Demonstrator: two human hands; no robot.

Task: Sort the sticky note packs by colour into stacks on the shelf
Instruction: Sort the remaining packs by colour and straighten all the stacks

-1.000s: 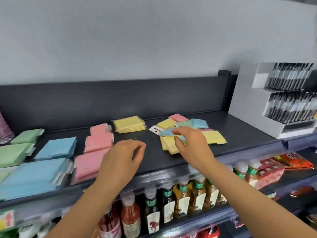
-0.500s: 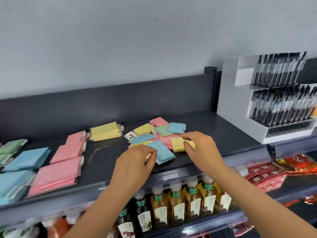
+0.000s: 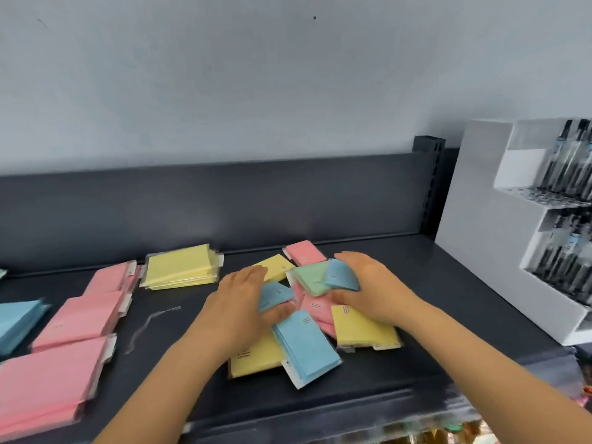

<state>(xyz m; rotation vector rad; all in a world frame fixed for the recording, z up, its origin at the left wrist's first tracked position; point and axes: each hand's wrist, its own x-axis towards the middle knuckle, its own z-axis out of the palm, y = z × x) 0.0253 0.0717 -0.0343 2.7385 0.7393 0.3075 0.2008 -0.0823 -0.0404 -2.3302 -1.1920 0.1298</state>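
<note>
A mixed pile of sticky note packs lies on the dark shelf (image 3: 400, 267). In it are a blue pack (image 3: 307, 344), yellow packs (image 3: 362, 328) (image 3: 253, 357) (image 3: 275, 265), a green pack (image 3: 312, 278) and pink packs (image 3: 304, 253) (image 3: 315, 307). My left hand (image 3: 237, 302) holds a small blue pack (image 3: 274, 294) between fingers and thumb. My right hand (image 3: 371, 290) holds another blue pack (image 3: 341, 275) over the pile. Sorted stacks lie to the left: a yellow stack (image 3: 181, 267), pink stacks (image 3: 109, 278) (image 3: 80, 318) (image 3: 48, 379) and a blue stack (image 3: 16, 322).
A white pen display (image 3: 490, 219) full of black pens stands at the right end of the shelf. A thin clear plastic strip (image 3: 150, 325) lies between the pink stacks and the pile. The dark back panel (image 3: 224, 203) closes the shelf behind.
The view has moved closer to the pile. Both hands have gone into the pile, and each now holds a blue pack; the right hand has let go of the yellow pack.
</note>
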